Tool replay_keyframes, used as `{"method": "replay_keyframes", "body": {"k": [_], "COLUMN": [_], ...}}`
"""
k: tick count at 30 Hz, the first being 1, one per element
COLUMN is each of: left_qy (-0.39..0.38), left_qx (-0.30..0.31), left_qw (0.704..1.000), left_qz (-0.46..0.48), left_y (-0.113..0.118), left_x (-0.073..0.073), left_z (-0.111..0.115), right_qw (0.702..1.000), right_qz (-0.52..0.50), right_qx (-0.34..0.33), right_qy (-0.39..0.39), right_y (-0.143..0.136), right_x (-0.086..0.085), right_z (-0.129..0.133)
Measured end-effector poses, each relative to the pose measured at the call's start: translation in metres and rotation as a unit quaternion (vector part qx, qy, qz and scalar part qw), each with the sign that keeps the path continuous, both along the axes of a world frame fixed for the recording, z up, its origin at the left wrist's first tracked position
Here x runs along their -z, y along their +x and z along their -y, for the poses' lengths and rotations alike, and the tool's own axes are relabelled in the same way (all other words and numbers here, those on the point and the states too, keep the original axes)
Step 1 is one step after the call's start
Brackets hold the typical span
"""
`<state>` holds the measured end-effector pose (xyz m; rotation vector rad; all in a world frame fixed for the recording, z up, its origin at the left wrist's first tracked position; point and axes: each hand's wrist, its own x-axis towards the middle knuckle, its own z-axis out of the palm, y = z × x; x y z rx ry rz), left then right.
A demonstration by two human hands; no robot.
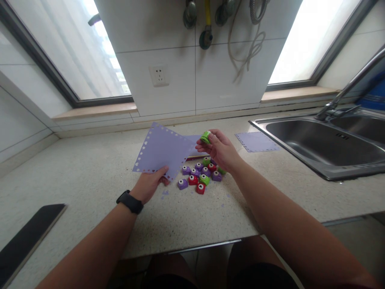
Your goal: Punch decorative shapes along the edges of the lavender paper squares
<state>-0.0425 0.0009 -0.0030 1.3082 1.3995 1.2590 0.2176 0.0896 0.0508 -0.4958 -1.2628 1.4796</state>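
My left hand pinches the lower edge of a sheet of purple paper, thumb on top. Small shapes are punched along the paper's borders. To its right, my right hand grips a green craft punch between thumb and fingers, raised above the counter and apart from the sheet. Below the right hand lie several small craft punches in purple, red and green, among them a red punch at the front and a purple punch at the left. Another purple sheet lies partly hidden behind my hands.
A third punched purple sheet lies on the speckled counter beside the steel sink. Purple paper scraps dot the counter near the punches. At the left front lies a long dark flat object. A wall socket is behind.
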Motion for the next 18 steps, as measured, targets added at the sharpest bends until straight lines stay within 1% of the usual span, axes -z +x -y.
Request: {"method": "replay_keyframes", "body": {"k": [4, 12, 18], "left_qy": [-0.013, -0.013, -0.013], "left_qx": [0.014, 0.018, 0.012], "left_qw": [0.999, 0.997, 0.998], "left_qz": [0.051, 0.071, 0.061], "left_y": [-0.0005, 0.0004, 0.0003], "left_x": [0.001, -0.0014, -0.0005], "left_z": [-0.0003, 0.0008, 0.0002], "right_qw": [1.0, 1.0, 1.0], "right_qz": [-0.001, -0.011, -0.013], "right_qx": [0.003, 0.017, 0.026], "right_qy": [0.0, -0.003, 0.0], "right_y": [0.0005, 0.0007, -0.0006], "right_x": [-0.0003, -0.0001, 0.0023], "right_z": [0.0001, -0.0007, -0.0023]}}
